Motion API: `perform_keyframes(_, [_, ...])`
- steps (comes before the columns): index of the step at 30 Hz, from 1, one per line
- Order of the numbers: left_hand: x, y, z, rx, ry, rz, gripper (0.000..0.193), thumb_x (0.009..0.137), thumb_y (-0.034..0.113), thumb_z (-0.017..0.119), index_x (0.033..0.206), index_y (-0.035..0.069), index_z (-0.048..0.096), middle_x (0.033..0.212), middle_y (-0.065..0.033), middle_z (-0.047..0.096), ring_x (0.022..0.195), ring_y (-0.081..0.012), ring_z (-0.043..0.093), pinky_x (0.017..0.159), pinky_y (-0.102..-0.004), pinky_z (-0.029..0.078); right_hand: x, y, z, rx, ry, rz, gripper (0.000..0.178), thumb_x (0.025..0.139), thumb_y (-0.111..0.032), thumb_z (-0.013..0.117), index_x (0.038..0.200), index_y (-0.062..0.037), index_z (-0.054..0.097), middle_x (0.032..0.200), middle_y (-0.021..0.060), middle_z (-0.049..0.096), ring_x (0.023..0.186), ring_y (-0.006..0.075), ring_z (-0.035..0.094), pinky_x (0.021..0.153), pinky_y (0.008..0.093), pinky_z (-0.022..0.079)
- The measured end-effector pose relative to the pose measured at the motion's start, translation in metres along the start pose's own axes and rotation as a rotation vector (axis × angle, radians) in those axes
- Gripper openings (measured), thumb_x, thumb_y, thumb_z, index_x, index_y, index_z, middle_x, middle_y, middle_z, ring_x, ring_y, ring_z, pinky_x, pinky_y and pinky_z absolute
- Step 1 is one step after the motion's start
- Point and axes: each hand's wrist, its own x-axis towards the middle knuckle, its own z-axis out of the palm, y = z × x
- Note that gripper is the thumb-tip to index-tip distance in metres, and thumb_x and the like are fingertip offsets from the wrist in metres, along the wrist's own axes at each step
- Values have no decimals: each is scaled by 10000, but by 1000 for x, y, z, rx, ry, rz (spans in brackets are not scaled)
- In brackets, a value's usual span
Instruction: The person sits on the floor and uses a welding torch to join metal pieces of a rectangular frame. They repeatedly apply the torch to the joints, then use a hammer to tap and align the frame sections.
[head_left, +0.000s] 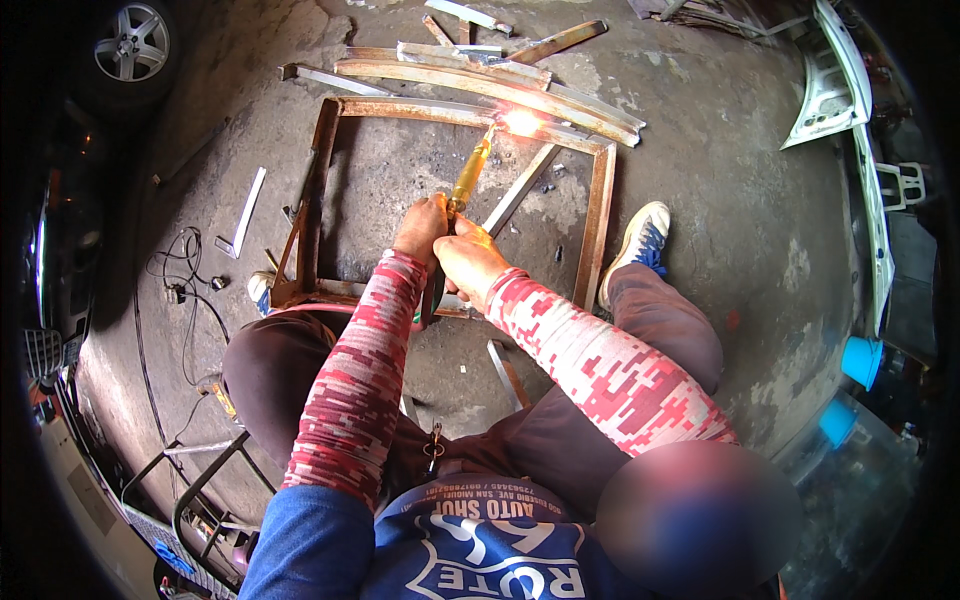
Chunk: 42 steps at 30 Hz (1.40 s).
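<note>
My left hand point(420, 230) is closed around the rear of a yellow-handled welding electrode holder point(468, 178). Pressed close beside it, my right hand point(472, 258) is closed on the same tool's back end; its fingers are partly hidden. A dark cable point(432, 297) hangs below my hands. At the holder's far tip, a bright arc point(522, 122) glows against the far bar of a rusty rectangular metal frame point(598, 215). The glare hides the exact contact point. The frame lies on the concrete floor between my feet.
Rusty angle bars point(480, 80) lie beyond the frame, with shorter offcuts point(560, 40) behind them. Loose cables point(185, 265) and an L-shaped metal strip point(245, 215) are at left. A car wheel point(132, 42) stands far left; a white panel point(825, 95) and blue containers point(860, 362) are at right.
</note>
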Motion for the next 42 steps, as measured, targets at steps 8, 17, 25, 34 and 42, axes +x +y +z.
perform_keyframes(8, [-1, 0, -1, 92, -4, 82, 443, 917, 300, 392, 1006, -72, 617, 876, -263, 635, 794, -369, 629, 716, -453, 471, 0, 2, 0, 1, 11, 20, 492, 787, -131, 467, 1266, -29, 515, 979, 140, 654, 827, 224, 660, 693, 330, 535])
perform_keyframes(17, [0, -3, -1, 187, -5, 146, 397, 924, 272, 395, 990, -54, 614, 880, -256, 638, 808, -379, 634, 714, -460, 473, 0, 4, 0, 16, 5, 15, 502, 779, -129, 472, 1272, -43, 516, 989, 138, 656, 840, 225, 660, 708, 331, 535])
perform_keyframes(25, [0, -2, -4, 41, 22, 11, 220, 892, 199, 540, 954, -4, 598, 940, -256, 648, 903, -389, 647, 716, -448, 493, -5, 1, 5, 81, -21, -22, 345, 849, -123, 449, 1189, -145, 498, 644, -22, 442, 416, 76, 393, 347, 254, 265])
perform_keyframes(34, [-7, 1, -8, 133, 59, 69, 177, 868, 156, 578, 943, -2, 607, 920, -240, 659, 887, -338, 669, 705, -427, 503, -9, 0, 4, 50, -30, -41, 373, 847, -137, 455, 1217, -139, 507, 670, -21, 452, 421, 71, 398, 343, 243, 298])
perform_keyframes(42, [-11, 7, -7, -72, 45, -87, 148, 873, 123, 569, 944, 1, 613, 923, -215, 667, 838, -251, 665, 695, -396, 509, -3, 5, 5, -26, 8, -55, 392, 847, -143, 461, 1237, -140, 500, 673, -20, 449, 424, 72, 406, 345, 241, 307])
